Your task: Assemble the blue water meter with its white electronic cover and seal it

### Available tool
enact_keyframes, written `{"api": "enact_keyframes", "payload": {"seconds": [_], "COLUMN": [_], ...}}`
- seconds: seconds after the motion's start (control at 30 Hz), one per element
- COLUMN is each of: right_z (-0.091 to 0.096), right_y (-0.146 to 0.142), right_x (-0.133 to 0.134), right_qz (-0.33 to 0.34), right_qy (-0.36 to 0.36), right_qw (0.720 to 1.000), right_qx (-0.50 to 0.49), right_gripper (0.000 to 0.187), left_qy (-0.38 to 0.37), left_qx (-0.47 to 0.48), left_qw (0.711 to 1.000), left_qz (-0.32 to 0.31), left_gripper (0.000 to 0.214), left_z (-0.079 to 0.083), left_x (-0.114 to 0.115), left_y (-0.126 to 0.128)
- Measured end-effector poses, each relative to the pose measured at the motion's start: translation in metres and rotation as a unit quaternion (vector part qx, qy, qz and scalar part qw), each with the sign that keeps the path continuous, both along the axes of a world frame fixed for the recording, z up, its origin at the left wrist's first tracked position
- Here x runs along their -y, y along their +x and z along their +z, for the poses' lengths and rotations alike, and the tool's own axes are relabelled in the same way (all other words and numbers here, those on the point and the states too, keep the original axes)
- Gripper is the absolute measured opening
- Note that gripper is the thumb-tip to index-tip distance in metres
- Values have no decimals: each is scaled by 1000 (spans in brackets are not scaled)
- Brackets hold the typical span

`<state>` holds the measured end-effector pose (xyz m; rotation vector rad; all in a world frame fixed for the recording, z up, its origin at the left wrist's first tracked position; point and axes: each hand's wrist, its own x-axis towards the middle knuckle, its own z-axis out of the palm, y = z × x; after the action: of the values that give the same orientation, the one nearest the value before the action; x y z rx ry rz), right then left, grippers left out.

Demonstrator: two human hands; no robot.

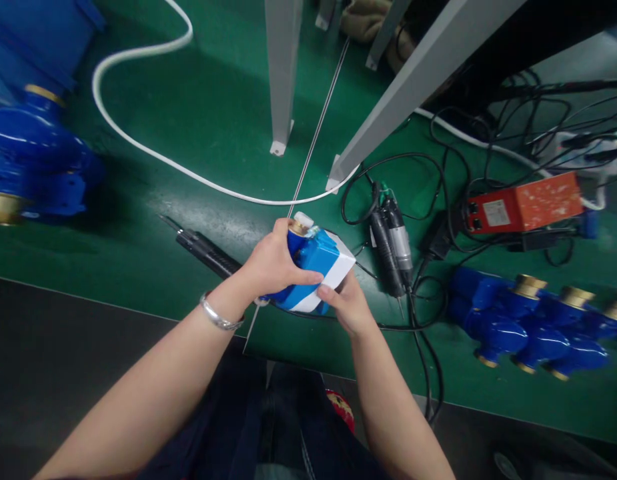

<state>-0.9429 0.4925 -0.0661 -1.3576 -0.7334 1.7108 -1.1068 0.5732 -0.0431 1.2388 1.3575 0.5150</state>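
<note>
A water meter [315,257] with a blue body, a blue and white housing and a brass threaded end is held between my two hands above the green bench. My left hand [271,267] grips its left side, thumb laid across the blue face. My right hand [349,303] closes round the white lower right side, and most of its fingers are hidden behind the meter. Beside my left hand lies a black electric screwdriver [205,252], its bit pointing up and left; neither hand is seen gripping it.
Two more electric screwdrivers [391,243] lie to the right amid black cables, near an orange box [525,203]. Several blue meter bodies [531,327] stand at right, another [33,157] at left. Grey metal legs [283,73] and a white cable [188,172] cross the bench [223,127].
</note>
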Motion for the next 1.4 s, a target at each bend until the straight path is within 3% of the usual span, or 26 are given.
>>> {"api": "enact_keyframes", "payload": {"seconds": [0.1, 0.2, 0.3, 0.4, 0.47, 0.53, 0.63, 0.77, 0.87, 0.97, 1.03, 1.07, 1.13, 1.17, 1.2, 1.27, 1.33, 1.4], "right_z": [19, 28, 19, 6, 2, 1, -1, -11, -14, -4, 11, 20, 39, 48, 57, 73, 86, 95], "right_y": [36, 77, 104, 110, 103, 92, 77, 69, 75, 90, 100, 104, 110, 112, 113, 115, 115, 116], "right_x": [5, 0, -15, -31, -39, -43, -46, -50, -54, -56, -55, -54, -48, -45, -42, -35, -30, -25], "right_qz": [65, -3, -59, -10, 44, 91, 130, 141, 136, 99, 68, 40, -43, -91, -134, -177, -177, -155], "right_qy": [22, 38, 25, -17, -27, -28, -29, -18, -8, -12, -12, -6, 7, 9, 4, -21, -29, -2], "right_qw": [994, 976, 932, 872, 820, 771, 715, 680, 689, 722, 750, 790, 897, 941, 968, 982, 984, 988], "right_qx": [82, 216, 356, 490, 571, 630, 687, 719, 712, 685, 657, 612, 439, 325, 213, 69, 9, -1], "right_gripper": [74, 55, 38, 29, 28, 32, 42, 44, 35, 41, 39, 34, 28, 27, 27, 28, 33, 40], "left_qy": [104, 236, 340, 414, 458, 479, 470, 472, 493, 498, 462, 429, 342, 282, 214, 78, -13, -51], "left_qx": [-32, -85, -143, -182, -177, -157, -134, -132, -149, -169, -163, -156, -151, -156, -160, -156, -124, -80], "left_qw": [988, 931, 844, 771, 738, 721, 713, 696, 687, 701, 743, 780, 877, 922, 955, 985, 991, 993], "left_qz": [-106, -264, -390, -449, -463, -476, -503, -524, -513, -482, -457, -428, -302, -214, -127, -5, 40, 69], "left_gripper": [77, 66, 73, 48, 29, 25, 22, 21, 23, 26, 36, 43, 64, 74, 85, 105, 114, 115], "left_z": [25, 38, 46, 54, 57, 55, 40, 11, 1, 5, 11, 14, 15, 13, 8, -4, -17, -27], "left_x": [-5, -3, 5, 22, 38, 57, 83, 97, 90, 82, 83, 88, 102, 111, 121, 140, 153, 158], "left_y": [12, 31, 49, 63, 69, 76, 85, 90, 81, 59, 42, 36, 30, 31, 34, 47, 63, 75]}}
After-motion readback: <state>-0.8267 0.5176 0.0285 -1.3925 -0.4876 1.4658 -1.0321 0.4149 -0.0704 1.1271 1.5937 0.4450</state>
